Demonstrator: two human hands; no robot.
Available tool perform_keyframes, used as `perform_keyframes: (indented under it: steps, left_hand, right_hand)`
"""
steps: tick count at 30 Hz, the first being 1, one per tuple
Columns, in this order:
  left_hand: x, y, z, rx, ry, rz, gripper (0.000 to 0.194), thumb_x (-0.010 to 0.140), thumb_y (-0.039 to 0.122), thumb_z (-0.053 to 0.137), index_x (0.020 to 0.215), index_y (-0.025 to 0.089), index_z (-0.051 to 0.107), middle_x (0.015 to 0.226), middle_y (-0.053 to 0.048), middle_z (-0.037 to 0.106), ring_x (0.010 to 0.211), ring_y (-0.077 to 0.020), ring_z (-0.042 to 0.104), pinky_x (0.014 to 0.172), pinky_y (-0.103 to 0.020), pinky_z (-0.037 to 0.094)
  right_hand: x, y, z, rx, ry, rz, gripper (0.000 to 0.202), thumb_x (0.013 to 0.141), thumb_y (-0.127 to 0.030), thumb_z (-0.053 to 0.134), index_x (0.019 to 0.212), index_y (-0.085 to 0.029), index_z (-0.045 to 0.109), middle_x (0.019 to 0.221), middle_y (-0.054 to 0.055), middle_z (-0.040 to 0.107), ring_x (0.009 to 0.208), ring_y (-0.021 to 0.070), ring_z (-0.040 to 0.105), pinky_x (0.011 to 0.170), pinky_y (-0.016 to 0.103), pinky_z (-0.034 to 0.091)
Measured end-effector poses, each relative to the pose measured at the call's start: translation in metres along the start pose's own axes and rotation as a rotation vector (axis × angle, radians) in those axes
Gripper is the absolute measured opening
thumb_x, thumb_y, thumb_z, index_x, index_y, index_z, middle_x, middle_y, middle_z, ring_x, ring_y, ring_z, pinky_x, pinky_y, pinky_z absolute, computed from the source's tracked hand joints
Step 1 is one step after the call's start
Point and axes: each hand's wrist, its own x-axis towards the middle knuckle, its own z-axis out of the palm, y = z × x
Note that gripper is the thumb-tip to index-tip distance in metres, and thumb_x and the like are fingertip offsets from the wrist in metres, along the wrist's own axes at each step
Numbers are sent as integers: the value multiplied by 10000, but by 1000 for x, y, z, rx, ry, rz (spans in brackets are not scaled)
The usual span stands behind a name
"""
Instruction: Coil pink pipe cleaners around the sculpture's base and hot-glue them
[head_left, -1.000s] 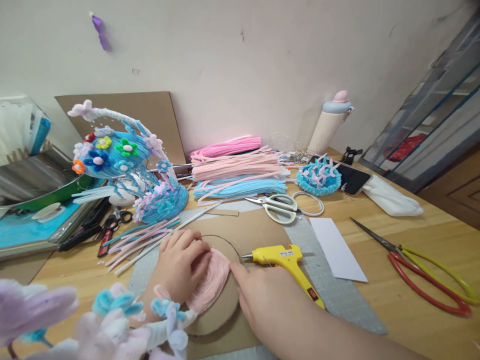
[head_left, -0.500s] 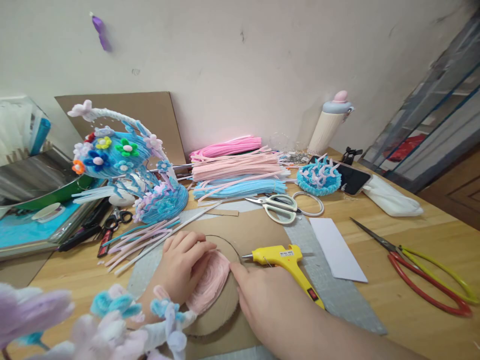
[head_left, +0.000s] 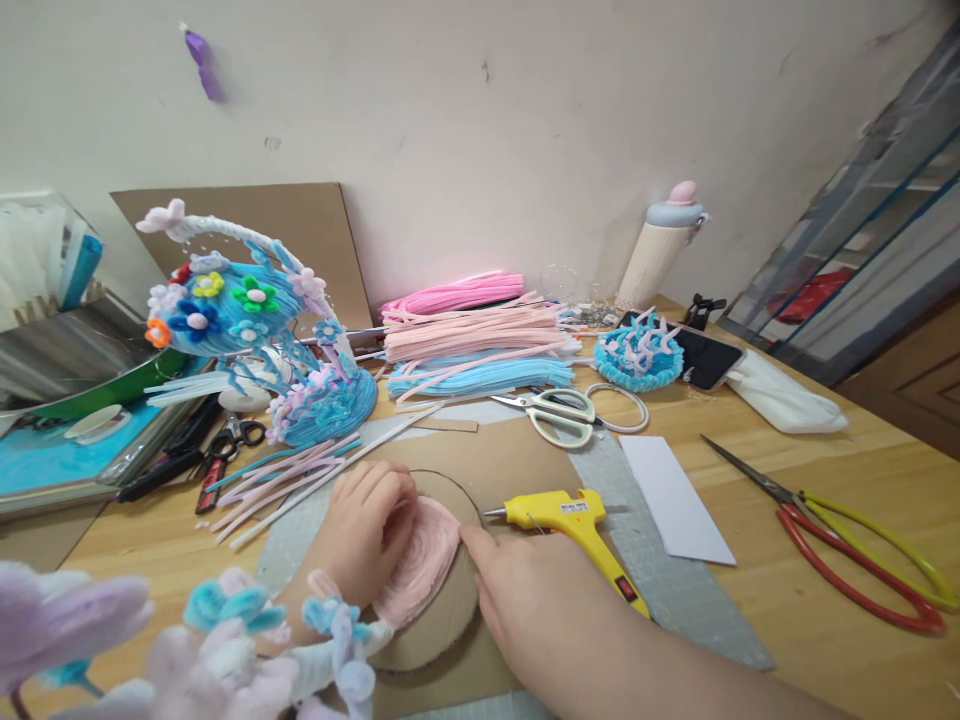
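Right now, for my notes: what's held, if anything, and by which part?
The left hand covers the left of the pink coil; the right hand is at its right edge. Whether either grips cannot be told.

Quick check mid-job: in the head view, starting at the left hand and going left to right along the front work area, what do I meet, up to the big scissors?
Left hand → pink coil → right hand → white card → big scissors.

Red-and-yellow-handled scissors (head_left: 796, 499) on wooden table (head_left: 885, 465)
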Motion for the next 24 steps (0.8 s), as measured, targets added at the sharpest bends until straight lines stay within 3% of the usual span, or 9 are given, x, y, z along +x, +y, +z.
perform_keyframes:
  steps: [7,17,24]
  left_hand:
    - [-1,-4,1,-43,62,34,168,867,209,509,699,206,509,853,-19,617,780,-172,546,715,-316,411]
    - [-4,-7,2,-86,140,52,200,909,277,522,759,219,641,812,-9,681,755,-168,607,710,-316,447]
    - [-6,-10,5,-101,175,36,237,896,320,532,684,224,572,674,-2,646,647,-179,594,614,-330,443]
  right_hand:
    - [1,0,-3,6,-16,-2,326,820,-100,494,1114,-222,564,813,59,712,678,261,700,480,287,448]
    - [0,0,3,-4,-1,-1,279,823,-121,505,1081,-210,566,819,71,706,682,254,699,481,275,434]
    - [0,1,1,22,-8,4,255,834,-121,490,1057,-215,568,786,56,704,672,246,699,482,270,417]
